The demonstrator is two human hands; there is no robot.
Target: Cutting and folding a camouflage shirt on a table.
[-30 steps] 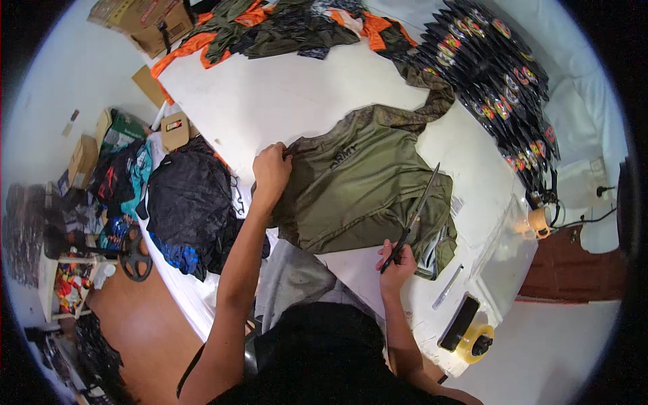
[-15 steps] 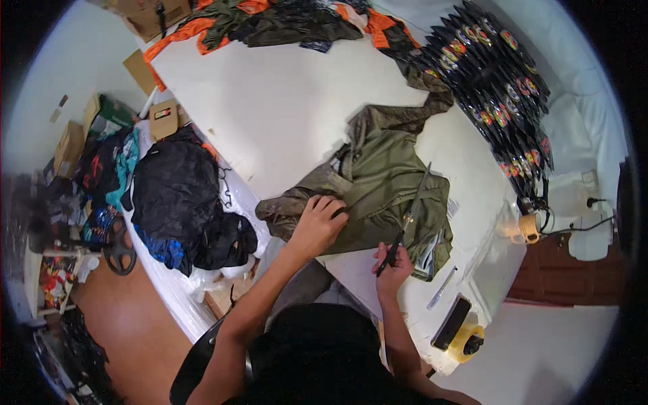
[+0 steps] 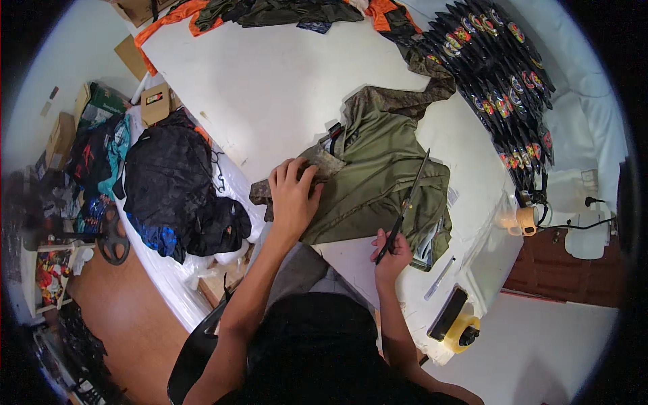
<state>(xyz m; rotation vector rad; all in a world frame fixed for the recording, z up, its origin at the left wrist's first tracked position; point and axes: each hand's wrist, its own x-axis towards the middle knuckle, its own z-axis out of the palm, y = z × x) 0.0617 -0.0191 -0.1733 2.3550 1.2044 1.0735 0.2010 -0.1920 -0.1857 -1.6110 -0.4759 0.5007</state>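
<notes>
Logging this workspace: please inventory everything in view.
Camouflage-sleeved fabric garment: one, olive, mid-table
Long metal scissors: one, dark, over garment
Flat table: one, white, under garment
Glossy pointed packets: many, black, right
Crumpled fabric garments: several, orange-green, far edge
Loose fabric heap: one, mostly black, left
Flat phone-like slab: one, black, lower right
Round roll: one, yellow, beside slab
Handled cup: one, tan, right
Cardboard boxes: several, brown, upper left
Left hand: one, bare, on garment
Right hand: one, bare, holding scissors

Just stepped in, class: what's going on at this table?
A person's left hand is on the camouflage-patterned part of an olive-green shirt spread on a white table. Their right hand holds black scissors, blades over the shirt. Dark garments are piled to the left.
</notes>
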